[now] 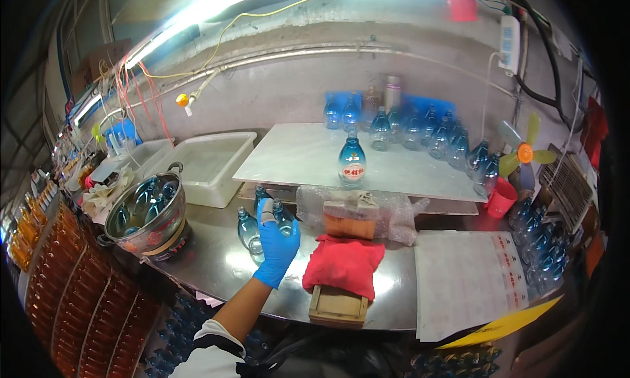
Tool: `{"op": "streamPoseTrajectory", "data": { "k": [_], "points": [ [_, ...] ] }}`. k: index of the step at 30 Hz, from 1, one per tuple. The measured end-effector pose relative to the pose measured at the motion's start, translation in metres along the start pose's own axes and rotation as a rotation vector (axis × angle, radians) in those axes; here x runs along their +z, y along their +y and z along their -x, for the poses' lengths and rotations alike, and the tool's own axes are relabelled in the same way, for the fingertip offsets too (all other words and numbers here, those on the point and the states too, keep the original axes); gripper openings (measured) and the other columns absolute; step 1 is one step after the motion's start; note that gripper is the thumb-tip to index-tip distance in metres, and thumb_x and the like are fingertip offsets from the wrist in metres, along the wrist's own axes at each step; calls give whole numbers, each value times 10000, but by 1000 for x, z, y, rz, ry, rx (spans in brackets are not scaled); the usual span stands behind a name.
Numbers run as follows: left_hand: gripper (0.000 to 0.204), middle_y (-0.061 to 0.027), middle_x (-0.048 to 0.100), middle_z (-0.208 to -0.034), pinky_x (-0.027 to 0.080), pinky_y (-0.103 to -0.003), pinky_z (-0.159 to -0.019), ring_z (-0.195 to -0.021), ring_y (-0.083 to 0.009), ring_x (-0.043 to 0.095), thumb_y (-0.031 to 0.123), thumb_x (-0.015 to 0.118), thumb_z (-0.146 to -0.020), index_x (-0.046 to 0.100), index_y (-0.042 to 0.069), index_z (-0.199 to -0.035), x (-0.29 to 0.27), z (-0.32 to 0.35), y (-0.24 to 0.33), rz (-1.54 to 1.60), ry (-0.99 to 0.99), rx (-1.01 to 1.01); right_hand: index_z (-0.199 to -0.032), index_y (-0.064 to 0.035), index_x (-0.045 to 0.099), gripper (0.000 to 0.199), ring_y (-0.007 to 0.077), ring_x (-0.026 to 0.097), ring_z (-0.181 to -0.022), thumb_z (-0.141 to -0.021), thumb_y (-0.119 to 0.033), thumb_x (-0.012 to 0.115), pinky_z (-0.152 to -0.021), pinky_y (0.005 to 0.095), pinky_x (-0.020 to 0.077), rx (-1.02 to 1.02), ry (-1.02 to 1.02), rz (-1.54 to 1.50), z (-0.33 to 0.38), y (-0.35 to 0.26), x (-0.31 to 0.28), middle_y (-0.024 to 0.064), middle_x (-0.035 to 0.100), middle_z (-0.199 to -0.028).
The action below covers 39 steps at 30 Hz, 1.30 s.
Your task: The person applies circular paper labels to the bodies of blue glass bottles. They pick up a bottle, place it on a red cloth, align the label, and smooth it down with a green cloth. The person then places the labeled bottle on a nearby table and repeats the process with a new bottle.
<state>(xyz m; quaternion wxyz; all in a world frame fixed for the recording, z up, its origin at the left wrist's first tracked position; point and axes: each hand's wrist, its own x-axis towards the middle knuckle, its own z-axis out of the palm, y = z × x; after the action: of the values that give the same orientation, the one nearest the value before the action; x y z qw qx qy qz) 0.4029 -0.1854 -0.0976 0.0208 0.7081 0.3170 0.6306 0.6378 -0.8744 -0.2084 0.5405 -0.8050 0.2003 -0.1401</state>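
Note:
My left hand (277, 247), in a blue glove with one white-taped fingertip, reaches onto the steel table (216, 260) and closes around a small blue glass bottle (283, 215). Two more such bottles (247, 228) stand right beside it, to the left. A red cloth pad (344, 263) on a wooden block (338, 306) lies just right of the hand. Farther back, a labelled blue bottle (352, 160) stands alone on a white slab (308, 156). My right hand is out of view.
A steel colander (172, 220) of blue bottles sits at the left, with a white tub (220, 184) behind it. Many unlabelled bottles (436, 138) line the back and right. Label sheets (466, 283) lie at right, near a red cup (502, 197) and a small fan (524, 153). Crates of orange bottles (72, 293) stand lower left.

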Motion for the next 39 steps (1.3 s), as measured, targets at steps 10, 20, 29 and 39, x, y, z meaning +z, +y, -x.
{"op": "streamPoseTrajectory", "data": {
  "k": [10,20,29,39],
  "points": [
    [555,-93,521,-1074,442,-273,-826,-938,-162,517,24,709,-697,451,9,-1188,30,44,-69,79,-30,-371,-786,-25,576,255,67,380,-505,-931,-183,438,-495,200,334,-314,-764,-414,35,-198,207,-22,434,-567],
    [568,-79,540,-1065,475,-288,-791,-888,-177,558,29,644,-632,469,40,-1172,2,-21,37,684,-522,-701,-767,-54,646,221,274,586,-631,-777,-275,651,-587,328,461,-914,-602,515,13,-215,310,130,611,-739],
    [758,-120,424,-1234,405,-340,-917,-1080,-210,475,156,701,-725,273,33,-1338,33,12,55,652,-679,-867,-801,-39,677,365,349,622,-784,-774,-394,596,-694,410,500,-805,-379,978,-120,-235,439,188,634,-861],
    [936,-137,387,-1280,386,-380,-931,-1114,-251,447,362,723,-658,225,22,-1373,26,30,47,589,-724,-851,-824,57,631,666,370,608,-839,-666,-590,651,-728,407,491,-647,-335,1101,-145,-221,477,253,615,-875]
  ]
}}
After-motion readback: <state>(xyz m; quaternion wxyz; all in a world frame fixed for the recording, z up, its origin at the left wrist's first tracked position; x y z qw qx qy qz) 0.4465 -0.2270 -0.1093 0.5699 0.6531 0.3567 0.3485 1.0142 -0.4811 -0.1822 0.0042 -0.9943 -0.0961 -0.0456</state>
